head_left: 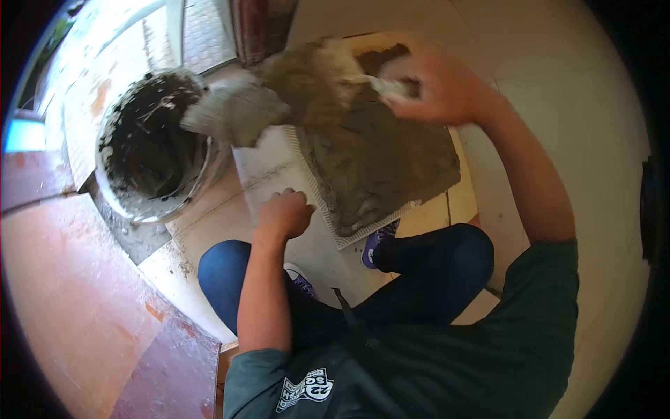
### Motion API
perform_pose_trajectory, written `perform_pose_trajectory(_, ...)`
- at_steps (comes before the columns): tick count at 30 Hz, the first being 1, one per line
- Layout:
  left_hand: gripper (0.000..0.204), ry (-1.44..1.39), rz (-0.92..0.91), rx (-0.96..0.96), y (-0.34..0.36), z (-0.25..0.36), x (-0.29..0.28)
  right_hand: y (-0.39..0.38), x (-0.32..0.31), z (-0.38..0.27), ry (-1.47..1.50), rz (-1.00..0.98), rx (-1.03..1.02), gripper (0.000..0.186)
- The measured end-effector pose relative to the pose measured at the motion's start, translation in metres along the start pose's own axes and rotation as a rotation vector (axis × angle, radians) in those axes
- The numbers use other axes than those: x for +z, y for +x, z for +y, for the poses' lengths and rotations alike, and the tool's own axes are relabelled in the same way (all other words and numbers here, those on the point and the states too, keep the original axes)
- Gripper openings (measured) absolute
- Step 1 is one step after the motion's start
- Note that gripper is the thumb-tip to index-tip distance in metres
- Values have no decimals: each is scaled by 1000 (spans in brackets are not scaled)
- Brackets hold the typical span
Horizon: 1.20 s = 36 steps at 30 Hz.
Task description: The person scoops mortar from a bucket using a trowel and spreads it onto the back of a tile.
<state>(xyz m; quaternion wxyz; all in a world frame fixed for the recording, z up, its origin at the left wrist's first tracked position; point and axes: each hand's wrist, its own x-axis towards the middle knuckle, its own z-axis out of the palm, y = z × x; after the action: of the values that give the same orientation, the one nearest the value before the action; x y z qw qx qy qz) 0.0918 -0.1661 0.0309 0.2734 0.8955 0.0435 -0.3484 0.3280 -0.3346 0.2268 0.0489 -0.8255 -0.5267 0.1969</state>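
Note:
My right hand (436,87) is closed around the pale handle of a trowel (387,86), held above the far part of a tile. Grey-brown mortar (300,80) covers the trowel's blade, which reaches left toward the bucket; motion blurs its outline. A smoother grey patch (237,112) shows at its left end, beside the bucket rim. Below lies the tile (340,241), a thick layer of wet mortar (384,164) spread over most of it and its ribbed edge bare. My left hand (285,213) hangs closed in front of my left knee, with nothing visible in it.
A mortar-smeared bucket (115,199) stands at the left, its inside dark with mortar. Pale floor tiles (565,105) extend on the right, reddish-brown ones (77,279) at the lower left. A dark brown post (262,31) rises at the back. My shoes (377,248) are close to the coated tile.

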Motion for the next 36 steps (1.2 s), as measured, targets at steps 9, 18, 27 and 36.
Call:
perform_pose_trajectory(9,39,7,-123,-29,30,4,2,-235,154,68,-198,-96,547,30)
perform_pose_trajectory(18,39,-33,-102,-26,44,18,-6,-268,193,43,175,-240,1064,45)
perform_pose_trajectory(27,37,-59,-100,-10,59,0,12,-300,220,75,540,-148,1417,47)
perform_pose_trajectory(36,37,-27,-109,6,64,1,15,-319,237,97,1645,50,1476,43)
